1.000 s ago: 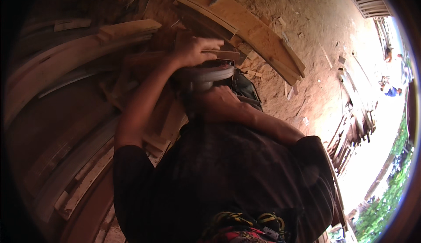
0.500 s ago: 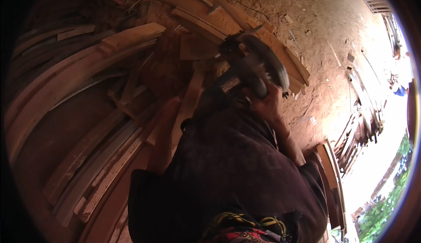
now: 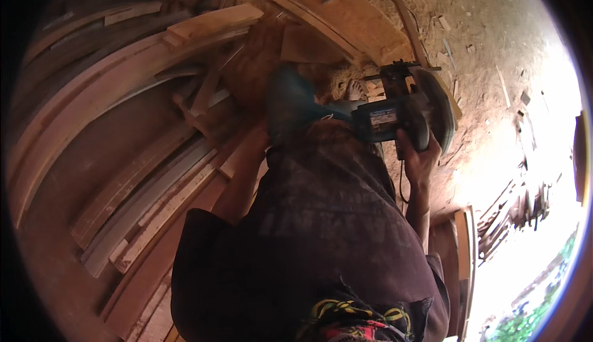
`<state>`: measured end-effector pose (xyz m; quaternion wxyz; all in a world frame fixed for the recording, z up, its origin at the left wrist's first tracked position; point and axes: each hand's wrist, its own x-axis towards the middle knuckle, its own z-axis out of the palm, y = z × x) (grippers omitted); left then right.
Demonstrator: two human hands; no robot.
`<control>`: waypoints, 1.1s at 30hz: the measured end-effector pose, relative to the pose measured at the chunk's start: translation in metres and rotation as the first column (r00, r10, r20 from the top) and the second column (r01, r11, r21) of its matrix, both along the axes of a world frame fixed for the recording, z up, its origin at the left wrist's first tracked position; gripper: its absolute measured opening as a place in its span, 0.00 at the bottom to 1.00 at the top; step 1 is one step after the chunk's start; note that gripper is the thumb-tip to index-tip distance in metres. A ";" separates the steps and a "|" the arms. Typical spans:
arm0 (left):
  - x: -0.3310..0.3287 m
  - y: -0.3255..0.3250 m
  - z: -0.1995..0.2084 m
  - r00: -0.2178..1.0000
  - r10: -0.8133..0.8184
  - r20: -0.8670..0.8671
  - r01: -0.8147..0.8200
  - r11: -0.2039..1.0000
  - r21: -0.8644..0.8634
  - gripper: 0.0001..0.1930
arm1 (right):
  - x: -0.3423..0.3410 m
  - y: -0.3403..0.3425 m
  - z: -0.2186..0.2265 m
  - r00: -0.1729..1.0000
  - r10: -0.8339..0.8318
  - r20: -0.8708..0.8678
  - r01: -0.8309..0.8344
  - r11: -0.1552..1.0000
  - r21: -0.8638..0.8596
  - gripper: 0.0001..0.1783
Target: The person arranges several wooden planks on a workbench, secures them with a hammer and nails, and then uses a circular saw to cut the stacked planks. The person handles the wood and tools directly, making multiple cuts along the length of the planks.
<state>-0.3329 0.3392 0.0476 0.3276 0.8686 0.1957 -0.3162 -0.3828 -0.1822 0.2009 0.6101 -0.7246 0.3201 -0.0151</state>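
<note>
A circular saw, dark blue with a rounded grey-black blade guard, is in front of me to the right. My right hand is wrapped round its rear handle, and a dark cord hangs below the grip. My left hand is low beside my teal trouser leg, close to the stacked boards; its fingers are in shadow and hidden. Just beyond the saw's left side, a bare foot shows on the ground. The blade itself cannot be made out.
Long planks lie stacked on the left. Wide boards stretch across the far side, with a thin strip beside them. Wood scraps litter the dirt floor. More offcuts are piled at right.
The saw, held in my right hand, has swung right and turned, showing its motor body more plainly. My left hand has shifted slightly right. The leg and bare foot have come into view.
</note>
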 end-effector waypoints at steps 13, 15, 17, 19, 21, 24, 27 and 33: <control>0.144 -0.204 0.129 0.932 0.213 0.294 -0.032 0.855 -0.518 0.18 | 0.026 0.014 0.005 0.943 0.310 0.126 -0.293 0.947 -0.133 0.21; 0.150 -0.244 0.138 0.925 0.078 0.372 0.136 0.845 -0.517 0.17 | 0.033 0.018 -0.003 0.929 0.325 0.176 -0.296 0.940 -0.171 0.21; 0.153 -0.277 0.146 0.894 -0.037 0.447 0.303 0.785 -0.540 0.16 | 0.039 0.026 -0.013 0.925 0.357 0.131 -0.331 0.925 -0.185 0.21; 0.154 -0.310 0.151 0.847 -0.110 0.521 0.449 0.673 -0.588 0.15 | 0.046 0.031 -0.009 0.915 0.390 0.107 -0.367 0.912 -0.184 0.21; 0.156 -0.341 0.157 0.772 -0.259 0.581 0.598 0.607 -0.524 0.12 | 0.050 0.035 -0.013 0.900 0.434 0.043 -0.422 0.891 -0.166 0.20; 0.160 -0.383 0.157 0.533 -0.495 0.686 0.839 0.414 -0.352 0.12 | 0.047 0.043 -0.037 0.873 0.487 0.039 -0.473 0.862 -0.183 0.20; 0.154 -0.416 0.138 0.222 -0.718 0.660 0.974 0.200 -0.109 0.18 | 0.044 0.046 -0.053 0.852 0.508 0.124 -0.486 0.857 -0.170 0.25; 0.147 -0.464 0.118 -0.220 -0.950 0.224 0.975 -0.223 0.014 0.28 | 0.048 0.033 -0.054 0.795 0.563 0.226 -0.529 0.826 -0.195 0.31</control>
